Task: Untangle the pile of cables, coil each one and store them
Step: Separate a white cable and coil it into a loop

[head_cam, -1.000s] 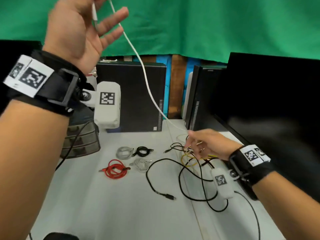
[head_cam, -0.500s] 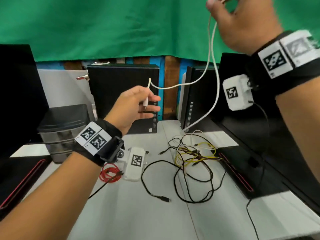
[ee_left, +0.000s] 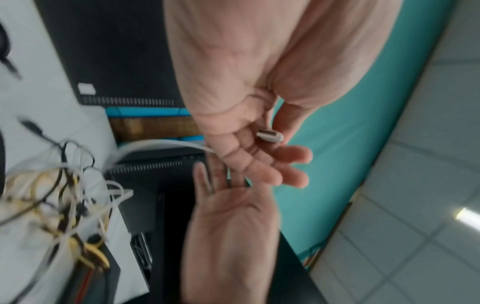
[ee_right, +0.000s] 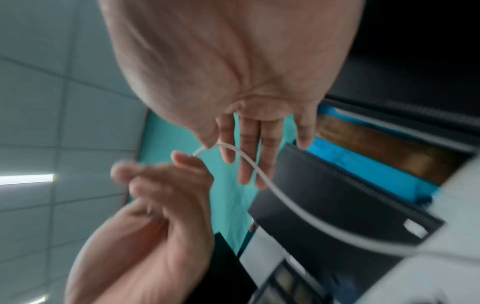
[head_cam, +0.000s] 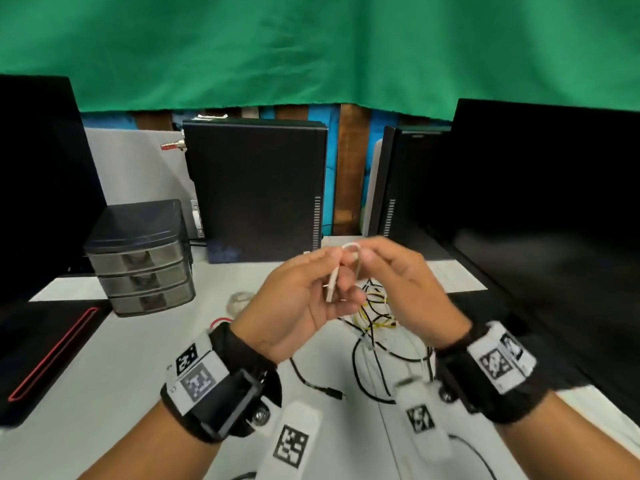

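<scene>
Green cloth backs a white desk [head_cam: 114, 348] carrying a dark three-drawer organiser [head_cam: 142, 258]; in the head view, the left hand [head_cam: 298, 306] pinches the thin white cable [head_cam: 333, 282] near its plug, above the tangled pile of black, yellow and white cables [head_cam: 377, 317]. Left wrist view: the plug [ee_left: 269, 136] lies against curled fingers. Right wrist view: the right hand [ee_right: 233, 86] pinches the cable between thumb and forefinger, other fingers straight. Coiling is apparently starting; next, wrap successive loops.
</scene>
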A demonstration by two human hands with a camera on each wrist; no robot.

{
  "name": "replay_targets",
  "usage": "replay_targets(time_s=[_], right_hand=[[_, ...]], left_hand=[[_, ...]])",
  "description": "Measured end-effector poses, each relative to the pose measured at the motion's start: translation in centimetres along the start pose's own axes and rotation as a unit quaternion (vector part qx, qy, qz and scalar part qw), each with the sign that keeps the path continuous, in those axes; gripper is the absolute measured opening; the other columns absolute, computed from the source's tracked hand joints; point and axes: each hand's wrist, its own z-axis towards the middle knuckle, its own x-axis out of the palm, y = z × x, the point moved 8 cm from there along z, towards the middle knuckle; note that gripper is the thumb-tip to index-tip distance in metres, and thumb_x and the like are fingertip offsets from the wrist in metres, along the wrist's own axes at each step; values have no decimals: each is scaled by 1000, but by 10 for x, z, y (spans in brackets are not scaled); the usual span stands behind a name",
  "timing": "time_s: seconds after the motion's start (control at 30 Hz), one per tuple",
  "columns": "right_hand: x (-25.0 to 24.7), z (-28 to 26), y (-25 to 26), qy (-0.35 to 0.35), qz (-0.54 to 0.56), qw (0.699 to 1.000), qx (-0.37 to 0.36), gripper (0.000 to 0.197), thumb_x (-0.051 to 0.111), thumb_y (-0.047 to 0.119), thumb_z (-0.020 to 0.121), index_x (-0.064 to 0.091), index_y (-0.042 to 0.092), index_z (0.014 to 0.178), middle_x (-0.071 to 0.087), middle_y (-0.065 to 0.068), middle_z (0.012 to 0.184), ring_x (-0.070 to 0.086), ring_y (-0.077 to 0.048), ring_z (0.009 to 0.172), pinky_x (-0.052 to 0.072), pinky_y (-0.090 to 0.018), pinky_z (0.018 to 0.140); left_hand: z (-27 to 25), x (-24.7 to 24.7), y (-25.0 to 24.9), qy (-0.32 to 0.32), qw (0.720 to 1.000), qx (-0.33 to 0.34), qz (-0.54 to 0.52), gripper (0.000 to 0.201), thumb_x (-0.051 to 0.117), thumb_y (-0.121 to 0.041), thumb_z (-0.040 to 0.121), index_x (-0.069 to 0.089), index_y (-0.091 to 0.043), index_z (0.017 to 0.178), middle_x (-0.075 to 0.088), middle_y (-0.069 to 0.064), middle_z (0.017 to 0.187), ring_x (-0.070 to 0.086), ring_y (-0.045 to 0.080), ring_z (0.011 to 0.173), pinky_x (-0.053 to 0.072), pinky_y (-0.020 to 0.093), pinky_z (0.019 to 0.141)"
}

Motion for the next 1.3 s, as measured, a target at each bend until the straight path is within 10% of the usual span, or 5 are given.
replay_targets(time_s=[0.23, 0.47, 1.0, 1.13, 1.3], right_hand=[[43, -55, -30, 97, -28, 989, 111, 25, 48, 20, 105, 72, 17, 111, 43, -5, 59, 39, -8, 49, 36, -17, 51], [13, -71, 24, 172, -100, 978, 64, 22, 51, 24, 104, 72, 22, 101, 44, 9, 60, 37, -6, 55, 33, -14, 57], [4, -63, 42, 148, -98, 984, -2, 17, 60, 18, 99, 76, 15, 98, 68, 25, 77, 66, 8, 89, 44, -8, 77], [23, -72, 30, 235, -151, 960, 22, 18, 61, 27, 100, 76, 17, 102, 68, 15, 78, 61, -1, 71, 44, -16, 69], [-18, -50, 20, 37, -120, 992, 18, 18, 61, 18, 98, 74, 24, 88, 63, 8, 67, 52, -2, 60, 40, -17, 58]], left_hand=[[6, -24, 4, -65, 995, 39, -58, 32, 34, -27, 107, 53, -7, 91, 71, 16, 119, 65, 26, 119, 48, 39, 105], [5, -12, 16, -16, 887, 113, 447, 31, 47, -24, 105, 69, -29, 83, 75, -12, 89, 67, 4, 88, 49, 27, 82], [6, -25, 18, -153, 957, 70, 235, 35, 39, -29, 107, 53, -11, 80, 53, -1, 51, 75, 24, 86, 46, 31, 94], [13, -40, 32, -164, 981, 30, 103, 34, 36, -28, 108, 58, -8, 90, 76, 8, 82, 74, 20, 99, 48, 33, 101], [9, -24, 47, -12, 954, -18, 300, 35, 41, -22, 106, 68, -10, 87, 75, 5, 77, 73, 16, 84, 47, 28, 88]])
